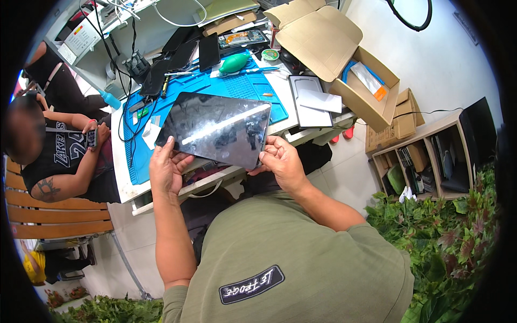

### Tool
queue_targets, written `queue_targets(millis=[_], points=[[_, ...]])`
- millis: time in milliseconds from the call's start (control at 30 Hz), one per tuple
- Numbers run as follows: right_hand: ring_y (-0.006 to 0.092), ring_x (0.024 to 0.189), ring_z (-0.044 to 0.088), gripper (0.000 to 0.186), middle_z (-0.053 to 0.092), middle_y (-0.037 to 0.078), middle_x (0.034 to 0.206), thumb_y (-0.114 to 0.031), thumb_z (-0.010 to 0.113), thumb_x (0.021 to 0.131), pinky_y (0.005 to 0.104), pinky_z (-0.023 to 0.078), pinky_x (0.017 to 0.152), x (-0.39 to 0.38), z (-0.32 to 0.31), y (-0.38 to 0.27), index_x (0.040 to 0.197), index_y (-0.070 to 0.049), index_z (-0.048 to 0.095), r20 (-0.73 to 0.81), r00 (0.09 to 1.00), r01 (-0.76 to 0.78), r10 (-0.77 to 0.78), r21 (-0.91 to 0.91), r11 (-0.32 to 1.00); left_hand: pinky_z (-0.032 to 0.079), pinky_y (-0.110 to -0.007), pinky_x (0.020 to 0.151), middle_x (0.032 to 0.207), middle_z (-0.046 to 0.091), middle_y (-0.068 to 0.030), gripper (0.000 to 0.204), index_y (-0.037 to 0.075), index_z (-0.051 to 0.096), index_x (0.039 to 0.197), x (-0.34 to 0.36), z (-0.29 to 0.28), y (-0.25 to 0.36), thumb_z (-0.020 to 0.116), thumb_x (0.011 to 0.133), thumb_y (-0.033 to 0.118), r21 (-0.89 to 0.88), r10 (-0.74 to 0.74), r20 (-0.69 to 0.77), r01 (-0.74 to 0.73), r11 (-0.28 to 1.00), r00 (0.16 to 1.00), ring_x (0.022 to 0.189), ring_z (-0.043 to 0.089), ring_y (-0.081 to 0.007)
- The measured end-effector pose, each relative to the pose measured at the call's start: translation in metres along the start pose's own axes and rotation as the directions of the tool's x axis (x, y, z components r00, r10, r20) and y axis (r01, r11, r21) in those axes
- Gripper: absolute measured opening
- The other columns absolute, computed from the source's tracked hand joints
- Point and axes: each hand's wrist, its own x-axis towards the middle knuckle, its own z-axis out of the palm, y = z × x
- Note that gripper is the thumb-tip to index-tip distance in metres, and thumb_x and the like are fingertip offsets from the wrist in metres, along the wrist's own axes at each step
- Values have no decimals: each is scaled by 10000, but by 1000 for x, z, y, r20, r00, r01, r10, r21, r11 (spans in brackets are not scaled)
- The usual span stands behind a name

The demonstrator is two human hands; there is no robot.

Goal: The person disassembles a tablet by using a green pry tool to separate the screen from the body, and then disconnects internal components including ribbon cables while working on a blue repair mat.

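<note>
A dark tablet (pixel 215 129) with a glossy, smudged screen is held up in front of me, tilted, with a bright streak of light reflected across it. My left hand (pixel 171 166) grips its near left corner, thumb on top. At the near right corner my right hand (pixel 279 160) pinches the edge between thumb and fingers. Behind and beneath the tablet lies a blue repair mat (pixel 139 161), partly hidden by it. A green air blower (pixel 235 63) and an opened phone (pixel 242 39) lie beyond the tablet.
On the right of the white bench stands an open cardboard box (pixel 371 110) beside a white tray (pixel 309 89). Dark phones (pixel 209 52) and cables crowd the back. At the left a seated person (pixel 70 140) holds a phone (pixel 93 138). A wooden shelf (pixel 425 141) stands at right.
</note>
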Motion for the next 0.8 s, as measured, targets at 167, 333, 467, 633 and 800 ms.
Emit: queue_targets(millis=[167, 333, 467, 633, 800], points=[[252, 952, 778, 417, 732, 202, 1172, -12, 608, 1027, 427, 705, 788, 2, -4, -16, 1395, 129, 472, 43, 998, 42, -41, -10, 999, 671, -319, 634, 1014, 732, -98, 660, 20, 419, 1588, 2, -5, 3, 721, 1003, 61, 34, 79, 1, -79, 996, 997, 745, 751, -179], [214, 946, 774, 379, 731, 177, 1135, 33, 622, 1011, 387, 706, 789, -5, 13, -45, 1345, 121, 468, 66, 997, 43, -43, 5, 999, 663, -295, 609, 968, 736, -67, 608, 10, 448, 1578, 2, -2, 2, 671, 1013, 20, -4, 53, 3, -53, 999, 999, 717, 744, -157], [190, 955, 770, 333, 732, 165, 1119, 45, 628, 1017, 366, 706, 796, -9, 33, -64, 1300, 101, 462, 66, 997, 46, -50, 61, 997, 670, -282, 623, 980, 761, -70, 502, -18, 529, 1532, 8, -7, 3, 615, 1039, 9, -27, 38, 28, -37, 999, 999, 733, 763, -155], [219, 954, 771, 349, 722, 181, 1126, 4, 647, 1047, 365, 698, 808, -3, 50, -74, 1299, 74, 416, 118, 992, 26, -36, 87, 996, 672, -251, 670, 1079, 792, -103, 444, -31, 554, 1507, 13, -21, 5, 592, 1071, 43, -69, -11, 60, 15, 998, 998, 815, 790, -152], [210, 961, 764, 404, 698, 165, 1131, -19, 678, 1047, 352, 685, 851, 1, 64, -75, 1329, 62, 399, 140, 987, 63, -76, 98, 993, 684, -242, 742, 1281, 755, -108, 404, -36, 576, 1477, 16, -28, 11, 586, 1085, 63, -129, -72, 85, 83, 988, 994, 957, 785, -135]])
